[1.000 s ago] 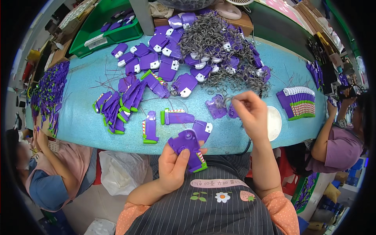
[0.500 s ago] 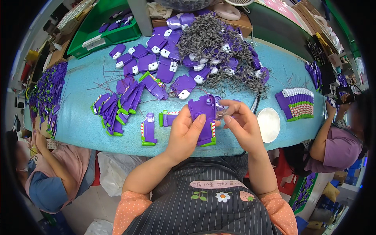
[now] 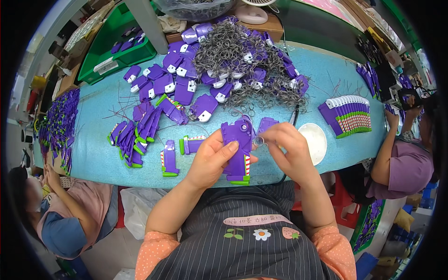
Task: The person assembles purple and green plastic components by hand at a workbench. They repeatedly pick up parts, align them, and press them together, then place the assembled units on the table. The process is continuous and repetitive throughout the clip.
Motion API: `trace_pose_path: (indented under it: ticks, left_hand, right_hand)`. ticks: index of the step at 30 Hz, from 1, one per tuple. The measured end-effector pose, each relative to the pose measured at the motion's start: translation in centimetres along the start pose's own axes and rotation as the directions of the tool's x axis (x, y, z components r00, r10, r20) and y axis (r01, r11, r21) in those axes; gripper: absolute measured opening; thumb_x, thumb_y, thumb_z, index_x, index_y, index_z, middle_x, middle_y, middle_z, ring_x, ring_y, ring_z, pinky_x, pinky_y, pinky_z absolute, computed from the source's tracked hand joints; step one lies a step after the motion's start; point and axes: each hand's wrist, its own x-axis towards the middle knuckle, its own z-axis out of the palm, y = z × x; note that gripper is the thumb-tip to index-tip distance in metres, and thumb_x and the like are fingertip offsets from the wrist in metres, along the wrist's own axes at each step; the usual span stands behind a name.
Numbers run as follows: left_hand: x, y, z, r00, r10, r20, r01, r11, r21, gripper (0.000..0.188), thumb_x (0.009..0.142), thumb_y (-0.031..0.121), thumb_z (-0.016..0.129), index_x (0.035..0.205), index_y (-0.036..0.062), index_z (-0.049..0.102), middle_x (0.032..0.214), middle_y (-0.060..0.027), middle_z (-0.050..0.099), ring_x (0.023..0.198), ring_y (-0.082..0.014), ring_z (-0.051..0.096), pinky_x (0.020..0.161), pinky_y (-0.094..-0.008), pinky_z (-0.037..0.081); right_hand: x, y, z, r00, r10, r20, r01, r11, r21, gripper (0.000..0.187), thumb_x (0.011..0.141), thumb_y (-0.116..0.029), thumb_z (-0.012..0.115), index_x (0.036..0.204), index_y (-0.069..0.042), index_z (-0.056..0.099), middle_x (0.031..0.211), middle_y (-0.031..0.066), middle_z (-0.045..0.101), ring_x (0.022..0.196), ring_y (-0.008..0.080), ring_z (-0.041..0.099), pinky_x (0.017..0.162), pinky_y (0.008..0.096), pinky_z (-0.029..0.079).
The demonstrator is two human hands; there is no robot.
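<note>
My left hand (image 3: 207, 161) is closed around a purple plastic toy wing part (image 3: 239, 156), its thumb pressed flat on the face. The part stands nearly upright, with a red-and-white striped, green-tipped end toward me and a round recess at its top. Close to its right edge, my right hand (image 3: 294, 151) pinches a thin grey loop (image 3: 258, 141); how the loop joins the part cannot be made out. Just beyond those fingers lies another purple piece (image 3: 267, 124). On the table left of my left hand rest two green-tipped wing parts (image 3: 171, 159) (image 3: 192, 144).
A heap of grey coiled rings (image 3: 228, 51) lies over purple-and-white shells (image 3: 164, 84) at the back. Piled wing parts (image 3: 133, 137) are at left, a fanned row (image 3: 347, 116) at right beside a white round dish (image 3: 313, 142). A green crate (image 3: 140, 52) stands back left; co-workers sit on both sides.
The view has shifted a little, so the table's things sit further left. The held wing part is turned more upright and lower. My right hand has drawn slightly away from its top.
</note>
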Motion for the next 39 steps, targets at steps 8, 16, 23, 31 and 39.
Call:
trace_pose_path:
  ticks: [8,16,23,31,39]
  left_hand:
    - [-3.2,-2.1,1.7,0.995,0.095,-0.018,-0.086,0.955,0.284,0.026,0.096,0.006,0.039,0.121,-0.0028,0.038,0.115,-0.0144,0.056,0.101,-0.0202,0.06,0.085,-0.0295,0.048]
    - [-6.3,-2.5,1.3,0.992,0.049,-0.115,-0.032,0.988,0.15,0.033,0.094,0.007,0.042,0.125,-0.003,0.035,0.118,-0.0246,0.054,0.1,-0.0307,0.061,0.089,-0.0416,0.05]
    - [-6.4,-2.2,1.7,0.992,0.011,-0.124,0.001,0.995,0.098,0.036,0.093,0.007,0.043,0.127,-0.0018,0.034,0.114,-0.0247,0.056,0.096,-0.0316,0.063,0.086,-0.0414,0.051]
    - [-6.9,-1.6,3.2,0.995,-0.087,-0.057,0.09,0.994,0.058,0.038,0.094,0.003,0.039,0.131,-0.0028,0.031,0.119,-0.0226,0.053,0.106,-0.03,0.058,0.092,-0.0401,0.047]
    - [-7.3,-1.0,3.7,1.0,-0.02,0.018,0.018,0.997,0.075,0.034,0.095,0.002,0.037,0.128,-0.0051,0.034,0.122,-0.0146,0.051,0.108,-0.0186,0.056,0.089,-0.0287,0.046]
  right_hand:
    - [-3.7,-1.6,0.3,0.91,0.403,0.096,-0.399,0.787,0.471,0.012,0.078,-0.003,0.064,0.089,0.0,0.06,0.089,0.007,0.055,0.08,0.0153,0.051,0.068,0.0248,0.04]
    - [-6.4,-2.4,-5.3,0.873,0.317,-0.372,-0.402,0.899,-0.176,0.009,0.073,0.004,0.061,0.08,0.0,0.058,0.082,0.0113,0.053,0.076,0.0242,0.053,0.067,0.0309,0.041]
    - [-7.4,0.7,-5.9,0.9,0.315,-0.3,-0.429,0.762,-0.485,0.007,0.073,0.0,0.063,0.078,-0.001,0.057,0.083,0.0124,0.053,0.082,0.0298,0.05,0.07,0.038,0.04]
    - [-5.8,-5.2,-3.8,0.857,0.403,-0.32,-0.323,0.906,0.273,0.007,0.077,0.005,0.058,0.082,0.001,0.058,0.087,0.0117,0.056,0.081,0.0188,0.052,0.072,0.0283,0.041]
    - [-4.3,-5.8,1.2,0.946,0.317,0.071,-0.294,0.742,0.602,0.008,0.082,0.002,0.058,0.089,0.001,0.057,0.097,0.0144,0.057,0.089,0.0192,0.056,0.08,0.0304,0.044]
